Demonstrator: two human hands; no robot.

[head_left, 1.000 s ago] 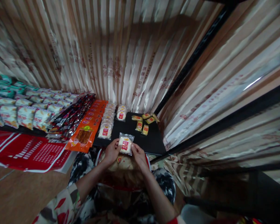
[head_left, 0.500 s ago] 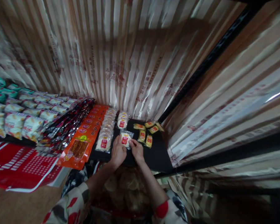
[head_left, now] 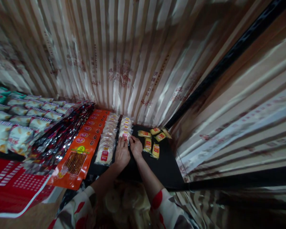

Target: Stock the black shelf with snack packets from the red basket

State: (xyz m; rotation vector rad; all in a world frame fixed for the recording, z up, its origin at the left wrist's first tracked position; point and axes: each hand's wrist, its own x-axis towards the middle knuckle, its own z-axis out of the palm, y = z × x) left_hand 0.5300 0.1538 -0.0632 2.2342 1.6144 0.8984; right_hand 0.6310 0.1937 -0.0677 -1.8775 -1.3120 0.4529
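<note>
White packet (head_left: 125,135) in glossy clear film sits at the front of the short overlapping row (head_left: 126,122), on a flat black shelf (head_left: 157,170). Left hand (head_left: 122,156): fingers extended over its near edge. Right hand (head_left: 135,148): fingertips bunched at its right edge, can't tell if pinching. Oblong yellow packs (head_left: 147,144) right, flat orange bag (head_left: 90,136) left, pleated sheeting (head_left: 119,47) behind.

White packet (head_left: 125,135) moved forward, now at front of shorter row (head_left: 126,123).
</note>
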